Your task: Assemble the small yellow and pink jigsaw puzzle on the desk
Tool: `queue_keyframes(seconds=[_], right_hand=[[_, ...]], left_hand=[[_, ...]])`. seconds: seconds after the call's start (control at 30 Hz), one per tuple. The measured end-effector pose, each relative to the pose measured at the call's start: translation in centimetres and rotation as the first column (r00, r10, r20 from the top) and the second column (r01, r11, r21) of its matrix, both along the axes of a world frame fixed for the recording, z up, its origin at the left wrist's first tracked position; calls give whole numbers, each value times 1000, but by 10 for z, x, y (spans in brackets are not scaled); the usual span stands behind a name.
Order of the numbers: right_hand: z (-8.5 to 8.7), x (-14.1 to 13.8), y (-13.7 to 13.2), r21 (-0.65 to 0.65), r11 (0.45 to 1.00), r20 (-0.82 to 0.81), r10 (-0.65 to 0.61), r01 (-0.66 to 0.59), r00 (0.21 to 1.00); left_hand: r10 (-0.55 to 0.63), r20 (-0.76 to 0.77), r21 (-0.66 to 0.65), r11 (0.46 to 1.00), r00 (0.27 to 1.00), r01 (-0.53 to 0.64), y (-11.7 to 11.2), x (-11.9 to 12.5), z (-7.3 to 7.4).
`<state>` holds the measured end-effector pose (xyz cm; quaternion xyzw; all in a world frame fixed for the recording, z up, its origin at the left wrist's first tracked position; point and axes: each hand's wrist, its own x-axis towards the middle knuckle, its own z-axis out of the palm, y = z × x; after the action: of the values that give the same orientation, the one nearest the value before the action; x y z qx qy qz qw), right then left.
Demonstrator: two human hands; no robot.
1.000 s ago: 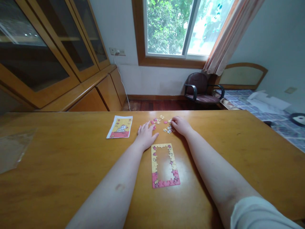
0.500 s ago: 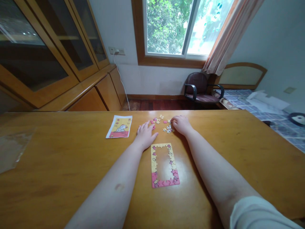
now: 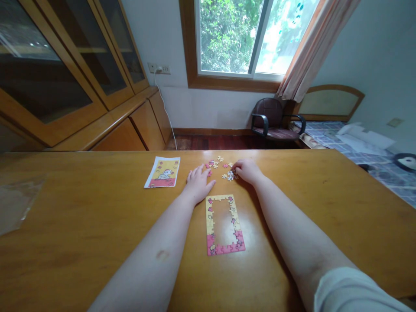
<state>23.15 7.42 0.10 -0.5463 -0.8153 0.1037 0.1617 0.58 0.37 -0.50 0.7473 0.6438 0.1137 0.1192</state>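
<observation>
My left hand [image 3: 197, 184] lies flat on the table with its fingers spread, fingertips beside a few pink jigsaw pieces [image 3: 208, 166]. My right hand [image 3: 247, 171] is closed in a pinch at the right edge of a small pile of pale jigsaw pieces [image 3: 230, 175]. It seems to grip a piece there, mostly hidden by the fingers. Nearer to me is the joined puzzle border [image 3: 225, 250], a yellow and pink frame with an open middle. Left of my left hand lies a picture card [image 3: 164, 172] showing a white cartoon animal on yellow and pink.
The wooden table [image 3: 107, 216] has a clear plastic bag [image 3: 19, 201] at its left side. Beyond its far edge stand a dark office chair [image 3: 273, 117] and a wooden cabinet [image 3: 94, 123]. A bed [image 3: 344, 134] is at the right.
My right hand has shifted very slightly at the pile, its fingers drawn a little closer together. My left hand, the border and the card stay put.
</observation>
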Motion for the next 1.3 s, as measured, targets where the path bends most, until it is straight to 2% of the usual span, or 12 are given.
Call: queue_keyframes(seconds=[0.1, 0.2, 0.27, 0.4, 0.47, 0.57, 0.63, 0.73, 0.8, 1.0, 1.1, 1.3], right_hand=[[-1, 0, 0, -43, 998, -20, 42, -43, 999], [0, -2, -1, 34, 998, -29, 61, -60, 998], [1, -4, -2, 70, 994, -6, 85, -84, 996], [3, -7, -5, 31, 992, 85, 119, -122, 989], [5, -6, -4, 27, 999, 134, 32, -36, 990], [7, -2, -3, 52, 982, 174, -185, 179, 967], [8, -3, -4, 67, 975, 167, -218, 210, 962], [8, -13, -9, 76, 997, 140, -8, -3, 990], [9, -22, -14, 76, 989, 133, 113, -124, 985], [12, -38, -26, -51, 948, 14, 315, -313, 949], [11, -43, -28, -43, 949, -40, 312, -313, 949], [6, -40, -22, -32, 976, 54, 217, -215, 975]], left_hand=[[3, -1, 7, 1000, 1000, -3, 0, 0, 0], [3, -3, 8, 1000, 1000, -3, 0, 1, 0], [3, -2, 8, 1000, 1000, -3, 0, 1, 0], [5, -2, 19, 1000, 1000, -5, 0, 1, 0], [3, -4, 22, 1000, 1000, -3, 0, 1, 0], [0, -6, 10, 1000, 1000, 0, 0, 1, 0], [2, -7, 7, 1000, 1000, -2, 0, 1, 0], [10, -4, 22, 1000, 1000, -10, 0, 0, 0], [26, 0, 38, 999, 1000, -26, 1, 0, -1], [75, -2, 66, 995, 997, -75, 3, -2, -2], [58, 5, 68, 996, 998, -58, 3, -1, -3], [5, -9, 29, 1000, 1000, -5, 1, 1, -3]])
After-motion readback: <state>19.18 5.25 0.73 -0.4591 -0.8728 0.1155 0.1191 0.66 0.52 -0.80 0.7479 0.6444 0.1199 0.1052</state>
